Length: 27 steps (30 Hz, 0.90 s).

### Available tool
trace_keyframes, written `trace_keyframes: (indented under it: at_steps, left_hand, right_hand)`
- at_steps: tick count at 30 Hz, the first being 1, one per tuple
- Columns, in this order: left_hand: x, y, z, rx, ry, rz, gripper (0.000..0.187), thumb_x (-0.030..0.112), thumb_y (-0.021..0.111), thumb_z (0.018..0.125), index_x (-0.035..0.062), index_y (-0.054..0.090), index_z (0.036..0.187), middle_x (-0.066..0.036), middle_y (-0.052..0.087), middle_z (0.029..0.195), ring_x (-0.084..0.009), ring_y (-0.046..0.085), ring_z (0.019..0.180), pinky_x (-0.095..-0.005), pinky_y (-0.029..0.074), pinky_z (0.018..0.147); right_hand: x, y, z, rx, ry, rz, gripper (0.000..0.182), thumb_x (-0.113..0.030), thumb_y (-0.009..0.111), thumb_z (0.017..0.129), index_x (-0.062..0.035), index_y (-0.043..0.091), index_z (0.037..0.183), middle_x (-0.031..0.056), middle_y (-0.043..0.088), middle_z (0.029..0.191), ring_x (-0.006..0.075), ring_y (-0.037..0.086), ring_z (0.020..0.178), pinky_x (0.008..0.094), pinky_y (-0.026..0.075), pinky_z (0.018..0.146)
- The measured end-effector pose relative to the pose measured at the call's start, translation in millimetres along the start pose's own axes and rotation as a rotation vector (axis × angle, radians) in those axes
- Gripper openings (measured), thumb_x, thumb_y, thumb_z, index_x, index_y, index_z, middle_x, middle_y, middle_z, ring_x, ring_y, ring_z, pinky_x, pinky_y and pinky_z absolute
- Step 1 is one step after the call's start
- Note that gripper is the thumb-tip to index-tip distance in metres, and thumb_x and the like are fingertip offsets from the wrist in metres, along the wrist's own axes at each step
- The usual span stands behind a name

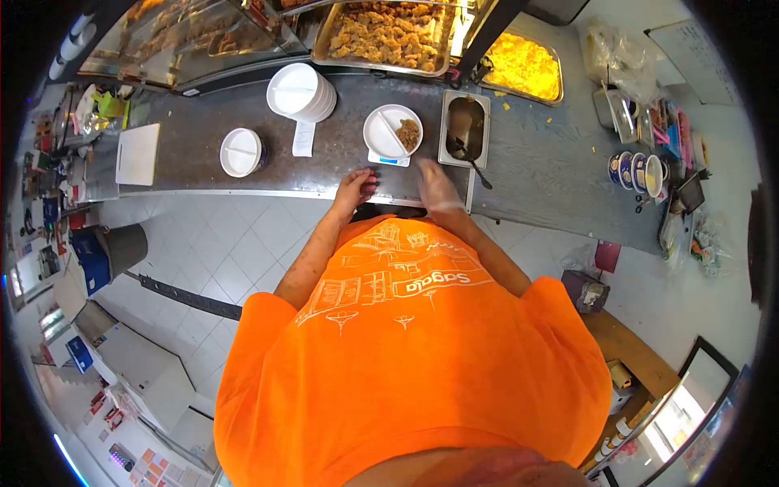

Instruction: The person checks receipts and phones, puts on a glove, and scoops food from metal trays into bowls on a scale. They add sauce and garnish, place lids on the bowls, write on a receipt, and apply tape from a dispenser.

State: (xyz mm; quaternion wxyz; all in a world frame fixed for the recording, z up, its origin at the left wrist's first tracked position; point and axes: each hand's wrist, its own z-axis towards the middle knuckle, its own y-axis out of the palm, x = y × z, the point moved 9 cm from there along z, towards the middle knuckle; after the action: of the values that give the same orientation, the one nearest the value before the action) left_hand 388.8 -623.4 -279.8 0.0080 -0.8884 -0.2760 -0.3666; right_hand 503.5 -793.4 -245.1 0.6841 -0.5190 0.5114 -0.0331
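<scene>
A round white divided plate (381, 123) rests on a small scale (389, 160) on the dark counter. Brown crumbly food (407, 135) fills part of its right compartment; the other compartment is bare. My left hand (355, 189) is at the counter's front edge, lower left of the scale, with loosely curled fingers apart and nothing visible in them. Lower right of the plate is my right hand (436, 188), blurred, seemingly in a clear glove; its fingers cannot be made out. Just right of it stands a metal pan (445, 154) holding brown sauce and a dark-handled ladle (479, 173).
Stacked white plates (297, 93) stand at the back, with a paper slip (303, 140) before them. Leftward are another white plate stack (241, 154) and a white board (138, 156). Trays of fried pieces (389, 36) and yellow food (523, 69) line the back. Patterned bowls (637, 172) stand right.
</scene>
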Motion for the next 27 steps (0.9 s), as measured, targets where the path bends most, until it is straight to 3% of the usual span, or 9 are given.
trace_keyframes:
  at_steps: [5, 8, 10, 12, 14, 18, 21, 24, 27]
  left_hand:
    - [-10.1, -26.5, -2.2, 0.003, 0.029, -0.022, 0.026, 0.029, 0.05, 0.092, 0.012, 0.055, 0.111, -0.001, 0.06, 0.1, -0.0122, 0.058, 0.085, -0.0295, 0.045, 0.077]
    - [-9.0, -41.6, -9.6, 0.023, 0.023, -0.041, 0.026, 0.03, 0.051, 0.092, 0.012, 0.055, 0.111, -0.001, 0.06, 0.099, -0.0123, 0.057, 0.086, -0.0295, 0.044, 0.076]
    - [-8.0, -50.3, -14.8, 0.025, 0.022, -0.046, 0.027, 0.031, 0.051, 0.092, 0.012, 0.056, 0.11, 0.0, 0.06, 0.099, -0.0122, 0.057, 0.086, -0.0295, 0.043, 0.076]
    - [-8.8, -61.1, -14.4, 0.056, 0.015, -0.051, 0.024, 0.031, 0.051, 0.092, 0.0144, 0.058, 0.107, 0.001, 0.062, 0.095, -0.0094, 0.057, 0.083, -0.0266, 0.045, 0.069]
    - [-7.9, -66.7, -12.5, 0.037, 0.017, -0.041, 0.024, 0.032, 0.051, 0.092, 0.0146, 0.058, 0.107, 0.001, 0.062, 0.096, -0.0096, 0.057, 0.084, -0.0273, 0.045, 0.069]
    - [-10.0, -71.1, -3.0, -0.019, 0.006, 0.008, 0.024, 0.032, 0.052, 0.091, 0.0151, 0.058, 0.107, 0.002, 0.062, 0.096, -0.0097, 0.057, 0.084, -0.028, 0.045, 0.07]
    - [-13.7, -68.6, 2.7, -0.073, -0.042, 0.071, 0.024, 0.032, 0.052, 0.091, 0.0153, 0.058, 0.107, 0.002, 0.062, 0.095, -0.0091, 0.057, 0.083, -0.0278, 0.045, 0.07]
    - [-20.5, -65.8, 6.5, -0.133, -0.073, 0.131, 0.024, 0.033, 0.052, 0.091, 0.0153, 0.057, 0.106, 0.002, 0.063, 0.095, -0.0091, 0.057, 0.082, -0.0285, 0.045, 0.069]
    - [-25.1, -60.8, 4.0, -0.184, -0.12, 0.208, 0.022, 0.032, 0.053, 0.09, 0.0156, 0.057, 0.104, 0.002, 0.063, 0.094, -0.0096, 0.057, 0.08, -0.0283, 0.045, 0.069]
  right_hand:
    - [5.3, -12.3, 59.9, 0.402, 0.099, -0.292, 0.049, -0.016, 0.052, 0.085, -0.0098, 0.041, 0.133, 0.018, 0.05, 0.128, 0.0311, 0.049, 0.118, 0.0395, 0.04, 0.097]
    - [106.2, 86.3, 86.0, -0.128, 0.03, -1.156, 0.043, -0.027, 0.044, 0.089, -0.0068, 0.045, 0.128, 0.0173, 0.053, 0.124, 0.0262, 0.047, 0.121, 0.0378, 0.038, 0.099]
    - [165.8, 135.8, 109.1, 0.306, 0.124, 0.602, 0.043, -0.035, 0.037, 0.092, -0.0048, 0.049, 0.12, 0.0167, 0.056, 0.119, 0.0258, 0.05, 0.117, 0.0357, 0.041, 0.096]
    - [125.9, 80.0, 86.0, 0.295, 0.001, 0.623, 0.031, -0.027, 0.045, 0.09, -0.0049, 0.051, 0.112, 0.0187, 0.061, 0.11, 0.0281, 0.056, 0.108, 0.0373, 0.046, 0.089]
    - [48.5, 21.3, 65.3, 0.063, 0.494, -0.148, 0.024, -0.016, 0.054, 0.086, -0.0022, 0.053, 0.106, 0.02, 0.063, 0.1, 0.03, 0.061, 0.098, 0.0389, 0.049, 0.081]
    - [37.5, 7.3, 63.7, 0.112, 0.576, -0.117, 0.026, -0.007, 0.062, 0.079, 0.0016, 0.053, 0.102, 0.0215, 0.063, 0.095, 0.0294, 0.063, 0.092, 0.0401, 0.05, 0.076]
    - [142.2, 82.5, 83.4, 0.467, 0.53, 0.745, 0.029, -0.007, 0.065, 0.076, -0.0013, 0.058, 0.103, 0.0233, 0.063, 0.096, 0.0267, 0.064, 0.082, 0.0384, 0.05, 0.068]
    - [114.9, 71.0, 93.9, 0.171, 0.312, 0.078, 0.02, -0.009, 0.061, 0.079, -0.0028, 0.062, 0.098, 0.0228, 0.063, 0.093, 0.0265, 0.064, 0.082, 0.0382, 0.05, 0.067]
    - [149.4, 100.4, 81.0, 0.381, 0.337, 0.076, 0.015, -0.01, 0.06, 0.079, -0.0024, 0.063, 0.092, 0.0199, 0.064, 0.09, 0.0303, 0.063, 0.083, 0.0401, 0.051, 0.069]
